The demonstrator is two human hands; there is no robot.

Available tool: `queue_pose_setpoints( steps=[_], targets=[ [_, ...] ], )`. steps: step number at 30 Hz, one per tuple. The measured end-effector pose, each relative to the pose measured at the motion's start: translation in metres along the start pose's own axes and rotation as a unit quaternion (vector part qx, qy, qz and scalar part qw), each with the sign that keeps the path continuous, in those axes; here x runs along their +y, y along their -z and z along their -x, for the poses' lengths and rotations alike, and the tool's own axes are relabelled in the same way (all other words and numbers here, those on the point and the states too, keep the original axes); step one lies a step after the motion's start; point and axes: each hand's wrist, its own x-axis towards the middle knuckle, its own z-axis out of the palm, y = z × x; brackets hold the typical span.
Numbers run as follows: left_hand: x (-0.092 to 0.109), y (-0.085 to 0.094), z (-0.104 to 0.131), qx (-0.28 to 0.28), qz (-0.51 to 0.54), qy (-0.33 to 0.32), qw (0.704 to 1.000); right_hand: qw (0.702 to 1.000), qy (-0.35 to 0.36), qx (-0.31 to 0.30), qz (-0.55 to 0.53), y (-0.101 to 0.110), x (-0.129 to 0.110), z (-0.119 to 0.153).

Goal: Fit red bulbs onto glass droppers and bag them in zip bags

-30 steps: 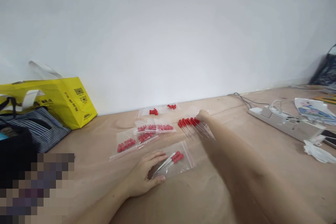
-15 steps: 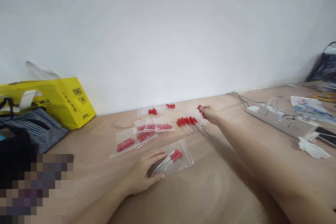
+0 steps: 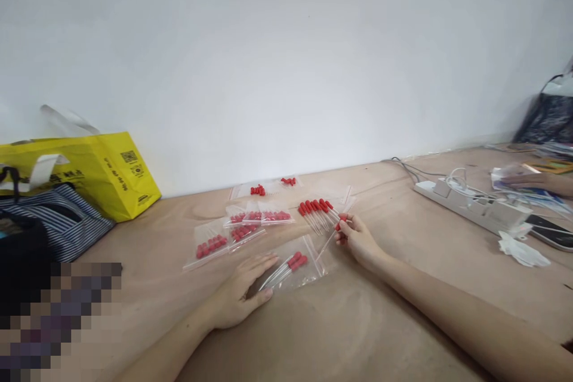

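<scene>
My right hand (image 3: 358, 240) pinches a dropper by its red rubber bulb (image 3: 337, 227); the thin clear tube points down and left toward a zip bag. That clear zip bag (image 3: 308, 275) lies flat on the table with a few red-bulbed droppers (image 3: 290, 265) inside. My left hand (image 3: 239, 292) rests at the bag's left end, thumb and fingers spread around the tubes. Just beyond my right hand, several loose droppers (image 3: 314, 208) lie side by side, bulbs away from me. Filled zip bags (image 3: 210, 245) overlap farther left.
More bags with red bulbs (image 3: 258, 190) lie by the wall. A yellow bag (image 3: 134, 191) and a striped bag (image 3: 85, 221) stand left. At right are a power strip (image 3: 470, 206), a phone (image 3: 553, 233), crumpled white plastic (image 3: 521, 249) and another person's hand (image 3: 532, 181).
My right hand has come nearer and down with the dropper, from beyond the loose row toward the near bag. My left hand stays on the bag. Another person's hand has appeared at right.
</scene>
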Motion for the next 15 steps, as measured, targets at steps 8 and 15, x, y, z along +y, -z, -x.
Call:
queue_pose_setpoints(
  steps=[8,15],
  targets=[
    [0.003,0.0,-0.001,0.001,-0.012,0.001,1.0,0.991,-0.037,-0.117,0.05,-0.008,0.006,0.017],
    [0.003,0.0,-0.001,-0.001,-0.017,0.0,1.0,0.901,0.117,-0.287,0.302,-0.002,0.009,0.017]
  ],
)
